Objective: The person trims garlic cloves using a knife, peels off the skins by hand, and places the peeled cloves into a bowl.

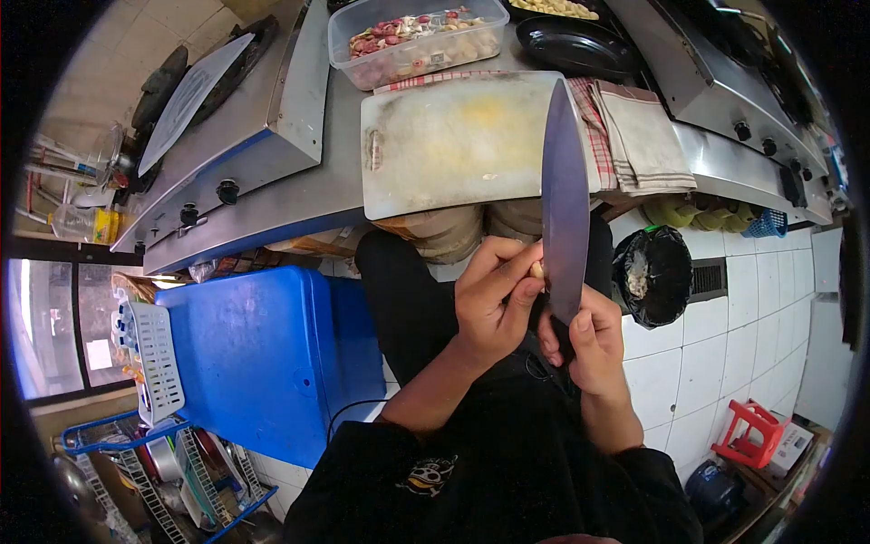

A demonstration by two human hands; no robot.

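A blue box (245, 363) stands far left. The left hand (494, 304) pinches a small pale piece (537, 270) just beside the blade of a large knife (565, 190); the right hand (594, 343) is wrapped around its handle. Right, a black-lined bin (666, 281).

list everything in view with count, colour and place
knife: 1, grey blade, centre
small piece: 1, pale, beside the knife
cutting board: 1, whitish, top centre
tub: 1, clear, beyond the board
pieces: many, red and pale, inside the tub
oval plate: 1, black, right of tub
cloths: at least 2, red-checked and beige, board's right
stoves: 2, steel-grey, left and right
large box: 1, blue, left
basket: 1, white, left of box
rack: 1, blue-framed, lower left
lined bin: 1, black, floor right
stool: 1, red, lower right
others: several, mixed, too small to identify
left grip: 1, bare, holding small piece
right grip: 1, bare, around knife handle
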